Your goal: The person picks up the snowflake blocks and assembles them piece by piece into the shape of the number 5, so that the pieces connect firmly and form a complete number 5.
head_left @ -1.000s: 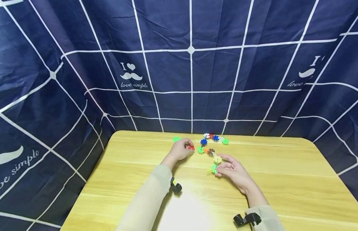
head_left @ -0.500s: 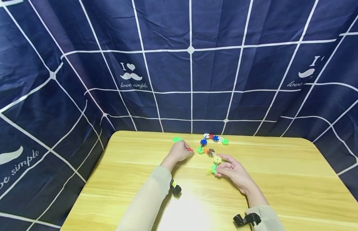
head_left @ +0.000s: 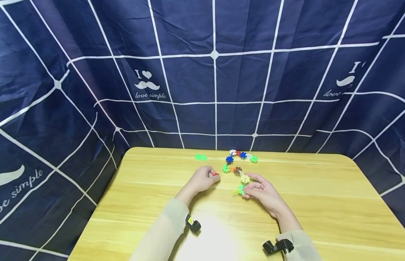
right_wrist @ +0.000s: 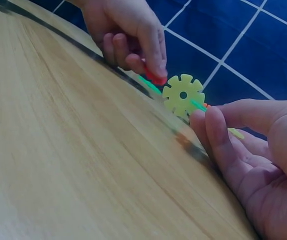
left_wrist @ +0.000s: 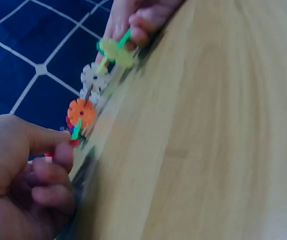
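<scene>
My left hand [head_left: 200, 179] pinches a small red notched disc [head_left: 215, 174] between thumb and fingertips, left of a chain of interlocking snowflake discs. In the right wrist view the same red disc [right_wrist: 155, 76] sticks out below the fingertips. My right hand [head_left: 263, 193] pinches a green disc [head_left: 241, 189] at the chain's near end. A yellow disc [right_wrist: 182, 95] stands upright there, slotted to the green one. Beyond it the chain continues with a cream disc [head_left: 245, 178], a brown disc [head_left: 238, 169], an orange disc [left_wrist: 81, 113] and a blue disc [head_left: 229, 159].
Two loose green discs [head_left: 200, 157] lie near the back edge, behind my left hand. The chain's far end is another green disc [head_left: 253, 159]. A dark blue checked curtain [head_left: 176, 83] hangs behind the wooden table [head_left: 150, 203].
My left hand has drawn back slightly toward me with the red disc, uncovering more of the loose green discs. My right hand stays almost still on the chain.
</scene>
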A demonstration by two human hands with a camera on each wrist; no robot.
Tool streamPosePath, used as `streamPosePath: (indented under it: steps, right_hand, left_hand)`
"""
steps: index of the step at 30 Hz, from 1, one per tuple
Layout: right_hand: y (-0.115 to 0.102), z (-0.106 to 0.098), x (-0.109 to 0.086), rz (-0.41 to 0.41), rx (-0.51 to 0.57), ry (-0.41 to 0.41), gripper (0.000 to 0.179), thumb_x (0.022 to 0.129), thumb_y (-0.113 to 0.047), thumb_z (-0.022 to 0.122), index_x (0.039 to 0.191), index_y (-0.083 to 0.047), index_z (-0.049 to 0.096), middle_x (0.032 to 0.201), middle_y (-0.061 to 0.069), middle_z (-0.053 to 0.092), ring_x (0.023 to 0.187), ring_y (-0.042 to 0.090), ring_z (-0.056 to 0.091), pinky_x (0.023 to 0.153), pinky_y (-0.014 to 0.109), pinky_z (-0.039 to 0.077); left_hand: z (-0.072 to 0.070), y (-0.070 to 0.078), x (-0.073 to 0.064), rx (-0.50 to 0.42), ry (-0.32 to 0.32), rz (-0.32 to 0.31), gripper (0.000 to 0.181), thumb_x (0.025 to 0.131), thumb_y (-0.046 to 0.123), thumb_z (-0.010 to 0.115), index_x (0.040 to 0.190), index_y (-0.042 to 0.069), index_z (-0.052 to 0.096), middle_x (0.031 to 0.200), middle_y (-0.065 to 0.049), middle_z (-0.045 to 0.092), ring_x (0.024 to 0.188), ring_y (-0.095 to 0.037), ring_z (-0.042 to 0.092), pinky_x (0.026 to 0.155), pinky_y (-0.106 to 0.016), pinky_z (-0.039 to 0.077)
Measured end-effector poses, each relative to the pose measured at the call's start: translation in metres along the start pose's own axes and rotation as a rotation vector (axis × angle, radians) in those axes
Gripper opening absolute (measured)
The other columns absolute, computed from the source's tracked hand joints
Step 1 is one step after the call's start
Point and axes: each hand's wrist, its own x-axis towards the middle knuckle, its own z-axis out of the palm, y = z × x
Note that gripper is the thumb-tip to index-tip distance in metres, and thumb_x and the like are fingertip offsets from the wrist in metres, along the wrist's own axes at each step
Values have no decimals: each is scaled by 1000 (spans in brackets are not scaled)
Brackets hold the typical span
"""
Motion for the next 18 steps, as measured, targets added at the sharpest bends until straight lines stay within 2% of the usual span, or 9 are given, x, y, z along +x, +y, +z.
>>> streamPosePath:
  steps: [5,9,13,18]
  right_hand:
    - [0,0,0,5,-2,10,75,102,3,72,165,3,32,106,14,72,90,21,77,88,34,66]
    - [0,1,0,3,-5,12,74,102,3,72,165,3,32,106,13,72,90,21,78,88,34,66]
    - [-1,1,-1,-2,-2,10,75,103,2,72,165,4,31,105,11,73,90,20,78,88,33,65]
    - [-3,2,-2,-7,3,7,75,103,2,71,165,5,30,105,12,73,90,19,78,88,33,65]
  left_hand:
    - [7,7,-14,-206,-85,-47,19,109,14,65,95,4,72,74,-8,75,49,-10,54,44,-20,40]
    - [13,10,-24,-239,-67,-67,21,108,13,68,91,4,76,73,-5,72,49,-9,50,44,-19,40]
    - [19,10,-30,-251,-40,-55,20,103,12,72,87,3,78,72,0,66,52,-8,45,48,-20,37]
    - [27,6,-32,-354,-88,-67,11,99,5,75,89,2,78,76,-4,73,53,-8,48,49,-19,40]
